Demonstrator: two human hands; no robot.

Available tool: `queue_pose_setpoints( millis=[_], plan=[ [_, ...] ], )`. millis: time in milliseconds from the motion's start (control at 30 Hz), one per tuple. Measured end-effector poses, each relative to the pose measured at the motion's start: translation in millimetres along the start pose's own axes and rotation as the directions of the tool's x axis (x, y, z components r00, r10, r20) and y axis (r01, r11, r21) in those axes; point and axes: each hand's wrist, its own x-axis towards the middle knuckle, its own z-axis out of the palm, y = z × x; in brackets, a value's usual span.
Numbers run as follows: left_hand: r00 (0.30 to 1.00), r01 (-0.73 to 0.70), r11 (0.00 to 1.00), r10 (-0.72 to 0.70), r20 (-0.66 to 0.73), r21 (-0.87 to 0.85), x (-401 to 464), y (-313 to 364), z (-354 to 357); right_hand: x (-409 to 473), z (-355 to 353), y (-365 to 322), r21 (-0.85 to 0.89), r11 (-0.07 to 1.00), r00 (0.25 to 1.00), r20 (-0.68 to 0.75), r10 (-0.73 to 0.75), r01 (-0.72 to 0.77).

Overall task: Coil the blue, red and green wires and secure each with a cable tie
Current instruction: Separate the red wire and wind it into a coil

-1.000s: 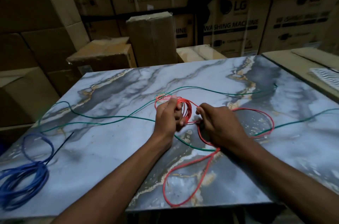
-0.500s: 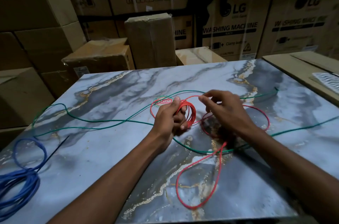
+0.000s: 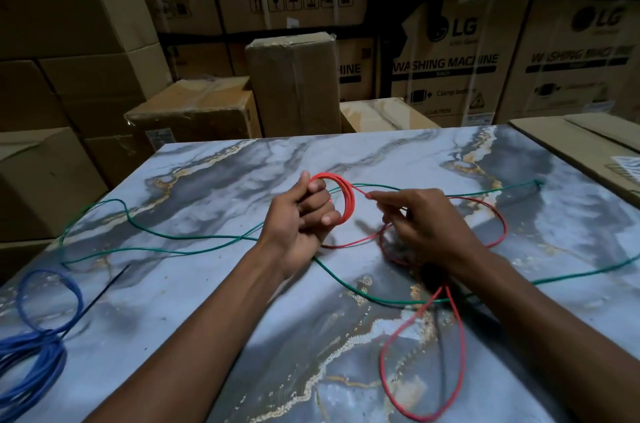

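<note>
My left hand (image 3: 302, 219) grips a small coil of the red wire (image 3: 348, 201), raised a little above the marble table (image 3: 221, 312). My right hand (image 3: 420, 227) pinches the same red wire just right of the coil. The loose rest of the red wire loops behind my right hand and down to the table's near edge. The green wire (image 3: 194, 238) lies uncoiled across the table, passing under both hands. The blue wire (image 3: 33, 363) sits coiled at the near left corner, with a thin dark cable tie (image 3: 104, 291) sticking out of it.
Stacked cardboard boxes (image 3: 294, 83) wall in the far and left sides of the table. A flat carton (image 3: 588, 149) adjoins the table's right edge.
My left hand has lifted the red coil and turned it upright. My right hand rose off the table and now pinches the wire by the coil. The loose red loop has drawn nearer the hands.
</note>
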Motion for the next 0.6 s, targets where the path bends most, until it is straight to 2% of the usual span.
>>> queue_pose_setpoints(
  millis=[100, 233, 267, 333, 400, 433, 467, 533, 600],
  plan=[
    [0.996, -0.071, 0.996, 0.068, -0.058, -0.060, 3.5, 7.5, -3.4, -4.2, 10.6, -12.1, -0.034, 0.999, 0.998, 0.057, -0.002, 0.004],
    [0.966, -0.202, 0.977, 0.187, -0.180, -0.069, 6.3, 30.0, -12.9, -3.5, 13.5, -24.8, 0.165, 0.971, 0.979, 0.135, 0.152, -0.173],
    [0.954, -0.227, 0.971, 0.208, -0.217, -0.070, 6.8, 35.2, -15.5, -1.3, 10.6, -25.5, 0.258, 0.936, 0.967, 0.154, 0.204, -0.239],
    [0.921, -0.271, 0.960, 0.240, -0.307, -0.062, 7.7, 42.2, -19.6, 3.4, 0.4, -27.2, 0.489, 0.799, 0.936, 0.190, 0.295, -0.351],
    [0.883, -0.309, 0.949, 0.262, -0.390, -0.060, 7.5, 45.4, -21.9, 6.5, -12.0, -27.7, 0.604, 0.702, 0.922, 0.174, 0.345, -0.376],
    [0.863, -0.324, 0.945, 0.272, -0.426, -0.052, 7.6, 46.7, -23.2, 6.9, -16.8, -27.9, 0.594, 0.723, 0.931, 0.140, 0.338, -0.352],
    [0.843, -0.336, 0.941, 0.283, -0.458, -0.038, 7.6, 48.1, -24.3, 6.4, -19.2, -26.4, 0.519, 0.798, 0.949, 0.096, 0.300, -0.305],
    [0.801, -0.365, 0.931, 0.311, -0.512, -0.006, 6.9, 53.5, -26.3, 4.4, -19.6, -25.0, 0.280, 0.943, 0.983, 0.053, 0.174, -0.181],
    [0.756, -0.408, 0.913, 0.346, -0.556, 0.012, 5.9, 62.2, -29.1, 3.8, -17.3, -26.0, 0.164, 0.984, 0.995, 0.080, 0.055, -0.068]
  ],
)
